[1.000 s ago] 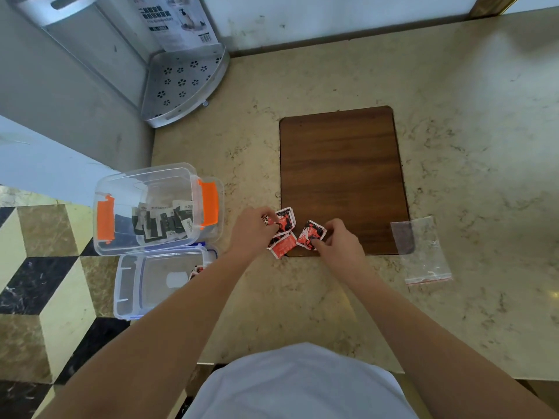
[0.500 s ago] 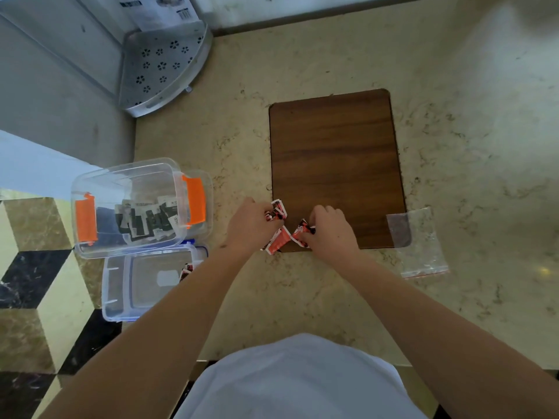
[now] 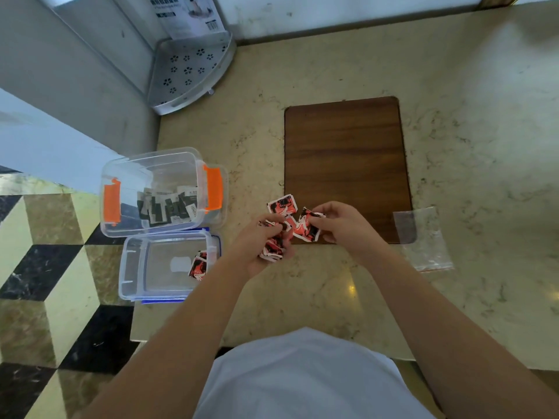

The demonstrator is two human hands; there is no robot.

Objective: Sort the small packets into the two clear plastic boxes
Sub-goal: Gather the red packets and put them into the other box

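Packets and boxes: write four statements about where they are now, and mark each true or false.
1. The orange-latched box holds black-and-white packets. True.
2. The blue-latched box holds no packets. False: one red packet lies inside.
3. The left hand grips red packets. True.
4. The right hand rests flat on the wooden board. False: it pinches a red packet.

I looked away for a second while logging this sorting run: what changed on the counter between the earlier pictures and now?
The left hand has gathered several red packets off the counter and now grips them. The right hand now pinches one red packet. One more remains on the wooden board. Both boxes, orange-latched and blue-rimmed, hold the same contents.
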